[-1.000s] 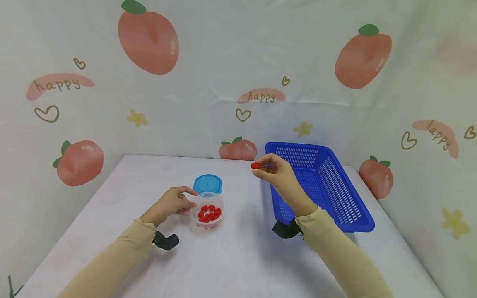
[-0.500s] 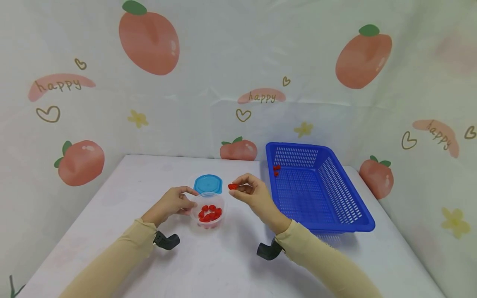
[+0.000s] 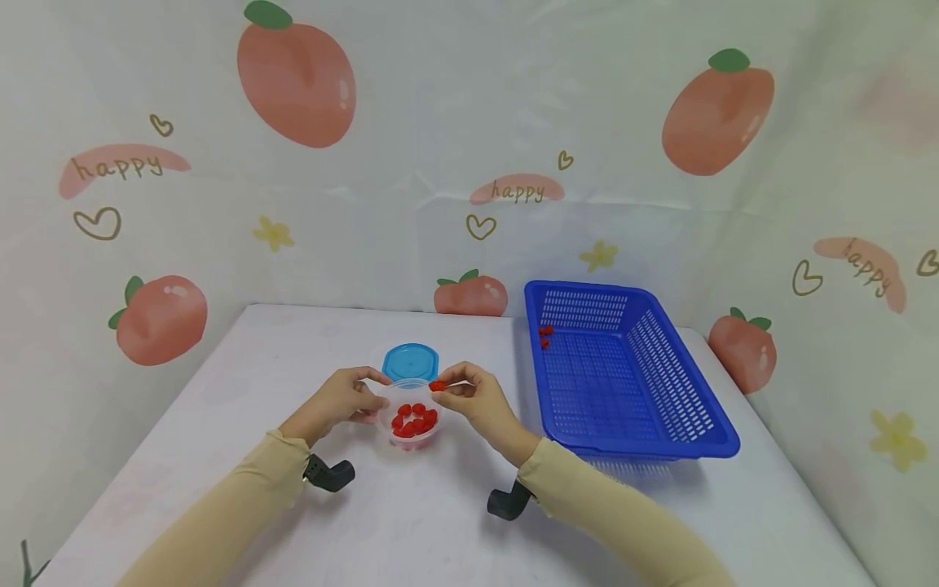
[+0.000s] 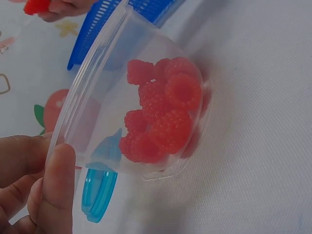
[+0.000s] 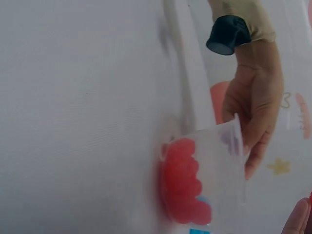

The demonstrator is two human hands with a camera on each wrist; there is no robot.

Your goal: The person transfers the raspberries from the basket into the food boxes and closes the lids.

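One basket (image 3: 597, 391), tub (image 4: 105, 97), lid (image 3: 411, 361); ten-plus raspberries (image 4: 171, 130)

Backdrop (image 3: 396, 106) is basically a pale, slightly creased sheet covered in cutesy prints. Two big reddish peaches (image 3: 297, 81) with a green leaf each are up high, one left, one right, and three smaller fruits (image 3: 162, 319) sit lower down. There's "happy" scrawled on pink strips (image 3: 125, 159), brown heart outlines (image 3: 98, 223) near those, plus some fuzzy yellow flowers (image 3: 274, 233) dotted about. Whitish table (image 3: 411, 514) in front of it all, and a dark twiggy thing (image 3: 27, 562) at the bottom left, cut off by the edge.
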